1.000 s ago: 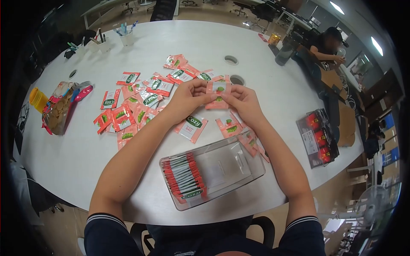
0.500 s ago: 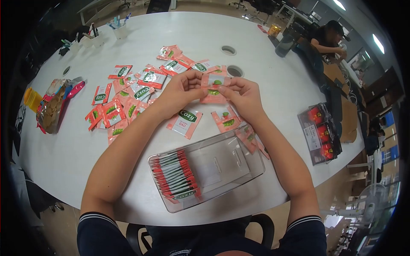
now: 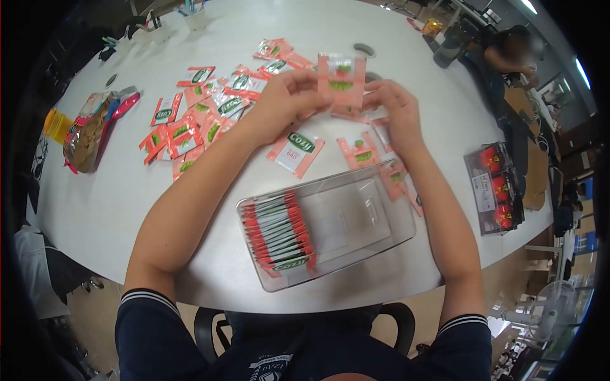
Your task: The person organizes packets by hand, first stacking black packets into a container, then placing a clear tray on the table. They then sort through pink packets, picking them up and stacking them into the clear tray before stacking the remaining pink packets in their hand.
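My left hand [image 3: 284,100] and my right hand [image 3: 394,108] together hold up a small orange-and-white tea sachet [image 3: 342,77] above the white table [image 3: 95,209], each pinching one side edge. Several more sachets [image 3: 210,124] lie scattered on the table behind and left of my hands. One sachet [image 3: 295,151] lies face up just below my left hand, another [image 3: 359,152] beside it. In front of me stands a clear plastic bin [image 3: 356,222] with a row of sachets [image 3: 279,235] packed upright at its left end.
A snack bag [image 3: 92,130] and a yellow container [image 3: 56,125] lie at the table's left edge. A dark tray with red items [image 3: 497,187] sits at the right. Cups with pens [image 3: 194,16] stand at the far side. Another person [image 3: 515,51] sits at the far right.
Both hands have lifted the sachet higher off the table and hold it more upright. The camera has tilted, so the table scene sits a little differently in view.
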A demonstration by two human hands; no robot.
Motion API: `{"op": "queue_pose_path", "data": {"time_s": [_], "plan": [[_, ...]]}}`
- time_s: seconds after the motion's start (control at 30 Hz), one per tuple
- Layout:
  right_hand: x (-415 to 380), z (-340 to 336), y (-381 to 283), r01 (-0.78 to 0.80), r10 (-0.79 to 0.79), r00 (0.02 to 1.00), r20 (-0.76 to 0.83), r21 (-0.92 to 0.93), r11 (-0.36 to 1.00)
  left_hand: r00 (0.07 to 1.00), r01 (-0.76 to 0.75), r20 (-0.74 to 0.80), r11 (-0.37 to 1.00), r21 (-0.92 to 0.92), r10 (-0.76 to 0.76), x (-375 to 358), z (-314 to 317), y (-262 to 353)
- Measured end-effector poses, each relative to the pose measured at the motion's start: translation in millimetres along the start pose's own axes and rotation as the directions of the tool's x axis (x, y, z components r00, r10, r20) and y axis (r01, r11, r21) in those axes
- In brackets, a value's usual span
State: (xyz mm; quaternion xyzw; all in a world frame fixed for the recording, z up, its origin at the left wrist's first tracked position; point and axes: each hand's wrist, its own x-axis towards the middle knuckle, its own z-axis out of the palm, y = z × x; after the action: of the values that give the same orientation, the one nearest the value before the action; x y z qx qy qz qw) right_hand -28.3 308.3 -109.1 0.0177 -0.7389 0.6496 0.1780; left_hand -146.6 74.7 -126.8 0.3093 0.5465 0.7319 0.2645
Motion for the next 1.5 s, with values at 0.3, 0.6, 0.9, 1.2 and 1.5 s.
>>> {"op": "queue_pose_path", "data": {"time_s": [0.3,0.6,0.9,1.2,1.5], "plan": [[-0.6,0.9,7.5,0.093,-0.088,0.995,0.041,-0.153,0.984,0.994,-0.027,0.095,0.953,-0.302,0.058,2.3,-12.0,-0.4],[-3.2,2.0,18.0,0.147,-0.13,0.989,0.071,-0.355,0.923,0.989,0.064,0.147,0.887,-0.458,0.004,11.6,-25.0,-12.0],[-3.6,1.2,-4.8,0.254,-0.243,0.966,0.092,-0.148,0.956,0.978,0.084,0.206,0.946,-0.314,-0.018,-4.5,18.7,24.7],[-17.0,-4.1,-73.4,-0.187,0.202,0.976,0.085,-0.16,0.969,0.982,-0.139,0.189,0.741,0.657,0.017,-51.7,19.2,92.3],[-45.8,-24.0,-27.2,-0.092,-0.005,0.984,-0.176,-0.535,0.84,0.892,0.375,-0.451,0.53,0.76,0.016,-81.3,-112.1,108.1]]}}
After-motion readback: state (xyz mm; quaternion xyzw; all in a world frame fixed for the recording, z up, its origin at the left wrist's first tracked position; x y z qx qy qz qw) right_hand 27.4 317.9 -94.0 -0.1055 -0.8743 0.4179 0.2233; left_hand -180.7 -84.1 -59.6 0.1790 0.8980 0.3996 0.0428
